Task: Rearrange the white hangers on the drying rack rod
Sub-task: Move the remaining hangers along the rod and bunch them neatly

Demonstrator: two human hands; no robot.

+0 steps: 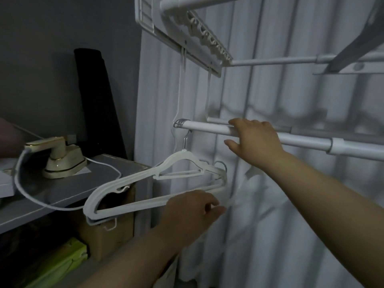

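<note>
On rod's left end: hangers light, stiff; grab by hooks. Right hand relaxed over rod, left hand fingers curled, grip unclear.

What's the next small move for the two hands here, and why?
Probably slide the white hangers to the right along the rod. They hang bunched at the rod's left end. The left hand is at their lower bars, though blur hides whether it grips them. The right hand rests on the rod further right, apparently steadying it.
</note>
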